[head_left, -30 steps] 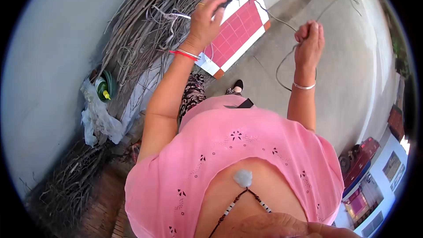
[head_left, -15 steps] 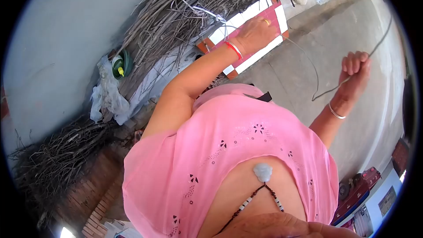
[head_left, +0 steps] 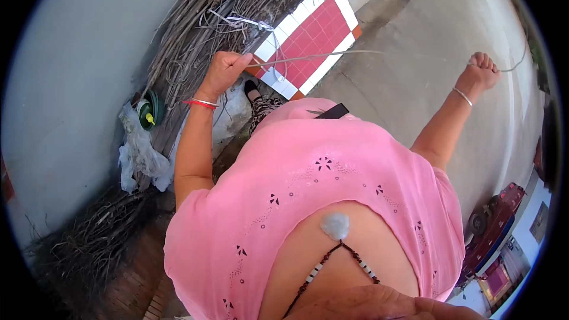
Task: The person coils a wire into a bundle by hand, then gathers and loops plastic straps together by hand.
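A thin grey cord (head_left: 308, 57) is stretched across the view between my two hands, above a tiled slab. My left hand (head_left: 227, 71), with a red and a white band at the wrist, is closed around one part of it. Far to the right, my right hand (head_left: 483, 72), with a silvery bangle, is a fist around another part. From there the cord continues in a curve to the right edge. Its middle stretch is blurred against the floor. Near my left hand, white strips (head_left: 240, 21) lie on the sticks.
A pink and white tiled slab (head_left: 314, 32) lies ahead beside a pile of dry sticks (head_left: 195, 29). At left are a plastic bag (head_left: 139, 151) and a green bottle (head_left: 144, 112) by the grey wall. Concrete floor (head_left: 415, 41) stretches right, with a dark red vehicle (head_left: 492, 225) lower right.
My left hand has moved left and down from above the tiled slab. My right hand has shifted slightly up. The cord, slack and bent before, is now nearly straight between them.
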The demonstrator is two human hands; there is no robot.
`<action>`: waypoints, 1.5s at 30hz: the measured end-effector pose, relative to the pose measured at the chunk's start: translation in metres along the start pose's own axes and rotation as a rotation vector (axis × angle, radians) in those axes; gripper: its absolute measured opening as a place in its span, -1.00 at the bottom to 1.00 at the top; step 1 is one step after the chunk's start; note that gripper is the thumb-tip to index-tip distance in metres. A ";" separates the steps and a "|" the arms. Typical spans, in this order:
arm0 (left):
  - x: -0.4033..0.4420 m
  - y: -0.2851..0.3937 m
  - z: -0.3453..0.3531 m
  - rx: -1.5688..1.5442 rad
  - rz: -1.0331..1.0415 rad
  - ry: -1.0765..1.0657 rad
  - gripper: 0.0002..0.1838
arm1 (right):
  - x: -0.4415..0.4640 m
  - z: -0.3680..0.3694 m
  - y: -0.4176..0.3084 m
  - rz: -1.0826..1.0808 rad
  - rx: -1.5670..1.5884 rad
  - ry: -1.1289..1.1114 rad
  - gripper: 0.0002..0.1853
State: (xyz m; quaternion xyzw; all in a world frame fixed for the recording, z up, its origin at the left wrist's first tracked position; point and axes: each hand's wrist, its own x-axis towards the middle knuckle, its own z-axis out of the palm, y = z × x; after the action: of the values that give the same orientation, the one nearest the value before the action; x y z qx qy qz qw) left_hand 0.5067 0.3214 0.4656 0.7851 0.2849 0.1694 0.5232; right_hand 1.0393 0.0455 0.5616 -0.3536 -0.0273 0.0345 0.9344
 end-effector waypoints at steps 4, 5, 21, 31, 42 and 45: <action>-0.006 -0.040 -0.016 0.146 -0.262 -0.077 -0.47 | -0.006 0.008 0.039 0.120 0.200 -0.065 -0.75; -0.009 -0.051 -0.016 0.223 -0.315 -0.086 -0.47 | -0.016 0.015 0.049 0.162 0.169 -0.058 -0.74; 0.066 0.088 0.111 -0.220 0.133 -0.065 -0.70 | -0.241 0.099 0.131 0.646 0.026 -0.354 -0.71; 0.065 0.112 0.102 -0.283 0.143 0.103 -0.83 | -0.224 0.074 0.096 0.405 -0.690 -0.903 -0.69; -0.002 0.110 0.034 -0.272 0.288 0.046 -0.71 | -0.081 0.047 0.052 -0.754 -1.301 -0.616 -0.30; -0.025 0.118 0.021 -0.297 0.161 -0.005 -0.73 | -0.134 0.081 0.043 -0.270 -1.165 -0.778 -0.53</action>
State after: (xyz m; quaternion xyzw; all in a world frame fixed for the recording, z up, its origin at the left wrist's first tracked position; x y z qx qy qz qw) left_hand 0.5310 0.2566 0.5663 0.7199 0.1918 0.2490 0.6188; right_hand 0.8975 0.1197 0.5900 -0.7509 -0.4164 0.0218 0.5121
